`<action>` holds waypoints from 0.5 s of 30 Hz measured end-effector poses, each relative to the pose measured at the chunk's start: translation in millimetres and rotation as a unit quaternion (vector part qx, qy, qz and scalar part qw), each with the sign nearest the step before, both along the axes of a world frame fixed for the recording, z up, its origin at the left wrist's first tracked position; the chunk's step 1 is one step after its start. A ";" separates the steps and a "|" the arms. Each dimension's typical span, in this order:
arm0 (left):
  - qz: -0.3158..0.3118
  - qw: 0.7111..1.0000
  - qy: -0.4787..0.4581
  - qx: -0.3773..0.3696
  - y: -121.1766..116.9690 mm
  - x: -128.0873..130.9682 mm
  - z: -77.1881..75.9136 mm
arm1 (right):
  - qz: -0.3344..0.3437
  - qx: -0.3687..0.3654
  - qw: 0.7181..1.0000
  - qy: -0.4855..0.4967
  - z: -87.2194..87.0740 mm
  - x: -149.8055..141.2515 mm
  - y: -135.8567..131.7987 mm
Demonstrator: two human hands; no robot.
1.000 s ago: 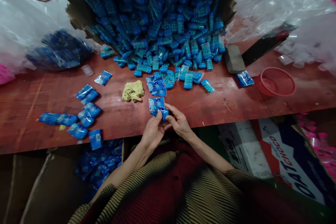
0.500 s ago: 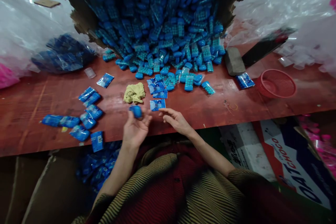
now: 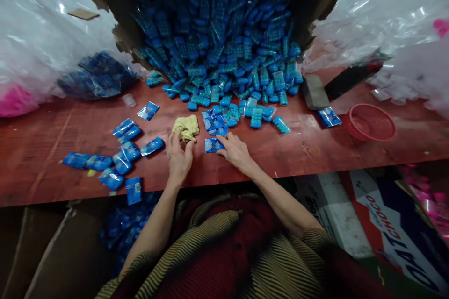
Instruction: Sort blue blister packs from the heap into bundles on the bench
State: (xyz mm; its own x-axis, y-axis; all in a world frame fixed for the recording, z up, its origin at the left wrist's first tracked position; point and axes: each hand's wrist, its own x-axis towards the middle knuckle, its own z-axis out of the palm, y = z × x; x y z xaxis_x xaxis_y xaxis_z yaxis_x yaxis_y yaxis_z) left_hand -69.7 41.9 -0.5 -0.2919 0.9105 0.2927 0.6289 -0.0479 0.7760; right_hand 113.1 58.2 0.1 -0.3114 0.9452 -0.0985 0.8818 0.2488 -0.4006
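Observation:
My left hand [image 3: 179, 159] is empty, its fingers spread just above the table beside a crumpled yellow cloth [image 3: 186, 127]. Left of it lies a wrapped blue packet [image 3: 152, 146]. My right hand [image 3: 237, 153] reaches a flat blue printed sleeve [image 3: 212, 145], with index finger and thumb apart at the sleeve's right edge. Several more flat sleeves [image 3: 214, 122] overlap behind that one. Further left, several wrapped blue packets [image 3: 122, 162] lie in a loose group. Beyond my hands is a large heap of clear-and-blue containers [image 3: 224, 56] filled with small blue balls.
The heap spills from a torn cardboard box [image 3: 122, 42] onto the red table [image 3: 280, 163]. On the right are a grey block [image 3: 315, 92], a blue packet [image 3: 329, 117] and a red basket [image 3: 370, 123]. A bag of blue packets [image 3: 98, 77] and a small clear cup [image 3: 129, 100] are on the left.
My left hand has let go of a blue packet, which now lies by the group on the left. My right hand has come onto the edge of the nearest flat sleeve. The view has shifted slightly.

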 end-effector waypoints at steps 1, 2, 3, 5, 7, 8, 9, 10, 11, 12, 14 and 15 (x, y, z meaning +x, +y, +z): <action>-0.013 1.000 0.021 0.014 2.4 2.7 -2.8 | -0.004 -0.001 1.000 -0.023 -2.1 1.0 0.8; -0.028 0.999 0.024 0.022 2.7 6.3 -5.2 | -0.006 0.000 0.999 -0.037 -4.1 2.0 1.7; -0.042 0.999 0.017 0.027 1.1 10.5 -7.2 | -0.005 0.001 0.999 -0.044 -5.7 2.9 2.3; -0.055 0.998 0.013 0.031 -5.0 17.9 -9.6 | 0.002 0.000 0.999 -0.045 -6.0 4.3 3.1; -0.037 0.997 0.056 0.036 -9.7 17.9 -9.4 | 0.015 0.000 0.999 -0.041 -1.6 3.2 3.7; -0.021 0.995 0.089 0.037 -9.9 13.5 -8.4 | 0.023 0.004 0.999 -0.040 2.0 0.5 4.7; -0.006 0.992 0.120 0.036 -8.3 6.1 -7.1 | 0.032 0.011 0.999 -0.037 6.0 -4.3 6.5; 0.007 0.990 0.140 0.031 -5.0 -3.6 -5.7 | 0.043 0.020 0.998 -0.033 9.9 -11.5 9.2; 0.016 0.989 0.145 0.023 -0.2 -14.8 -4.7 | 0.056 0.032 0.998 -0.024 13.2 -21.2 13.1; 0.021 0.990 0.140 0.015 5.5 -26.1 -4.2 | 0.072 0.045 0.996 -0.012 15.6 -33.1 18.2; 0.028 0.992 0.122 -0.001 18.1 -44.0 -6.2 | 0.103 0.067 0.992 0.019 16.2 -60.5 32.0; 0.022 0.992 0.121 -0.013 24.1 -48.9 -8.7 | 0.113 0.077 0.990 0.035 14.4 -74.0 40.3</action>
